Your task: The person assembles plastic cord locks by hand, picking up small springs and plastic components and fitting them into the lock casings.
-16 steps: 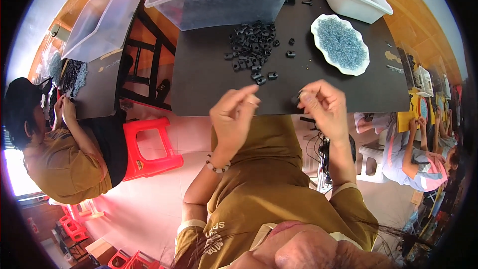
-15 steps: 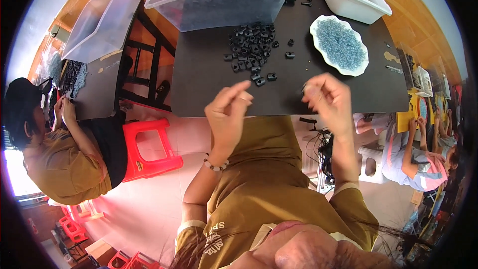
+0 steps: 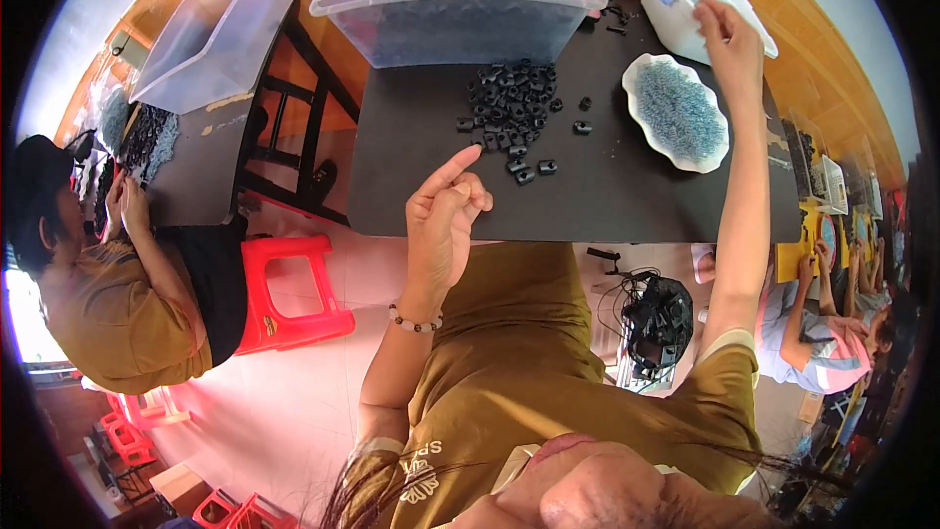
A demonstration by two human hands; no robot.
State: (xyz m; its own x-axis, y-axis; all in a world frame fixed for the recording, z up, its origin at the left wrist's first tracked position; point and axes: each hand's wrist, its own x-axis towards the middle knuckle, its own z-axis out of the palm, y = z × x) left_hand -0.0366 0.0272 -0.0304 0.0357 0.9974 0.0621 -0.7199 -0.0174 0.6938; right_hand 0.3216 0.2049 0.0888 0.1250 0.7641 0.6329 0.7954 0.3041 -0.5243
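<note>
Seen from above through a round, bulging view, a dark worktop point(image 3: 607, 206) spans the upper middle of the frame, and I am at its near edge. My right grip point(image 3: 729, 44) is at the upper right, over a white bin point(image 3: 671, 20), fingers bent and drawn in close to the thumb. My left grip point(image 3: 446, 225), near the centre of the frame, is half curled, index finger stretched toward the upper right and thumb against the bent fingers. In neither can I tell whether something small is pinched. The black parts point(image 3: 509, 103) lie heaped at upper centre, a few loose ones straggling beside the heap, and many more fill a clear tub point(image 3: 460, 34) at the top edge. To the right of the heap, a white scalloped dish point(image 3: 630, 103) holds pale blue bits point(image 3: 676, 108). I judge the step in hand to be the reach to the bin, part of piece-by-piece handwork; the next move calls for the right fingers to open if they carry a part, and then a path back clear of the dish's rim. My right grip covers part of the bin, so what lies inside is hard to read. The tub's far side is cut off by the frame. The blue bits merge into one speckled mass, perhaps tiny springs. A co-worker point(image 3: 137, 294) at the left edge is warped by the lens.
</note>
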